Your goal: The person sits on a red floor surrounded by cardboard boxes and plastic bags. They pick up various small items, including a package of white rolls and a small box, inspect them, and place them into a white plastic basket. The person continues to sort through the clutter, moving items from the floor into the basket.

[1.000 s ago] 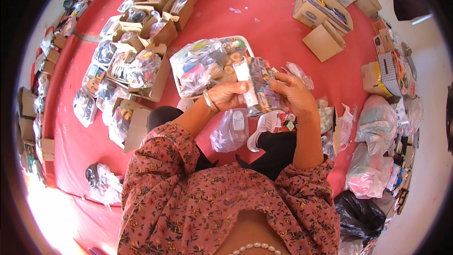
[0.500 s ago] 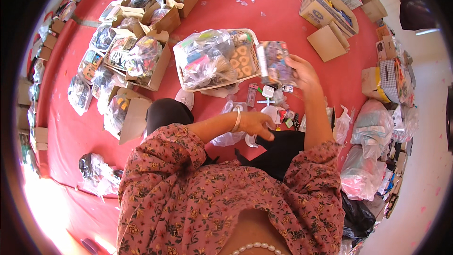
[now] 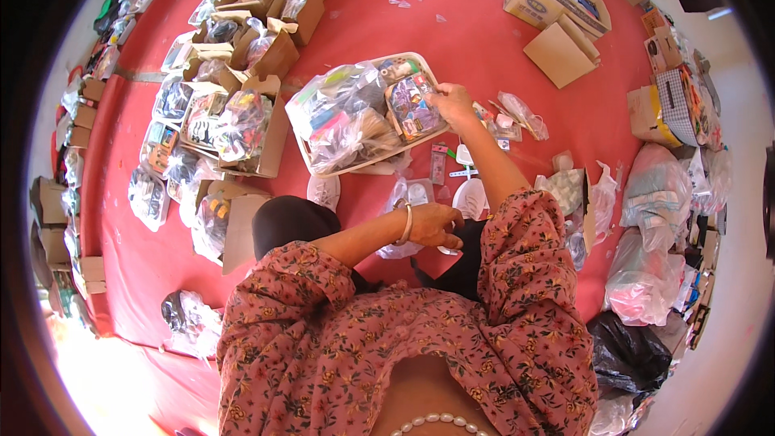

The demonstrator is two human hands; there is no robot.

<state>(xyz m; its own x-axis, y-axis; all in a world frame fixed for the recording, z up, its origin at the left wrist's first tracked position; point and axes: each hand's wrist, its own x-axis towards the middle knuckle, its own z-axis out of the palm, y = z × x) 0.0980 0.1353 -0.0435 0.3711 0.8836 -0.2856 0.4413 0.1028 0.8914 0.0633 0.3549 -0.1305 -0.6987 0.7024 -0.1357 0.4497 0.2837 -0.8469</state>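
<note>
The flat, dark-printed packet point(image 3: 414, 106) lies in the right part of our cream plastic basket point(image 3: 423, 142), its longer axis seemingly pointing away from us. It sits just left of our right hand point(image 3: 454, 105), the nearer one, whose fingertips meet its right edge; we can't tell whether they pinch it. Our left hand point(image 3: 434, 226), loosely bent and seemingly unladen, hangs lower, apart from the basket.

We see a dusty-pink blouse point(image 3: 347, 339) printed with yellow flowers and dark leaves, its sleeves point(image 3: 529, 242) full and puckered. Inside the blouse's neckline we note a necklace point(image 3: 438, 417) of white, pearl-like beads; beyond its left cuff, a pale bracelet point(image 3: 407, 224); beyond its hem, black trousers point(image 3: 289, 226) and white shoes point(image 3: 325, 191).
</note>
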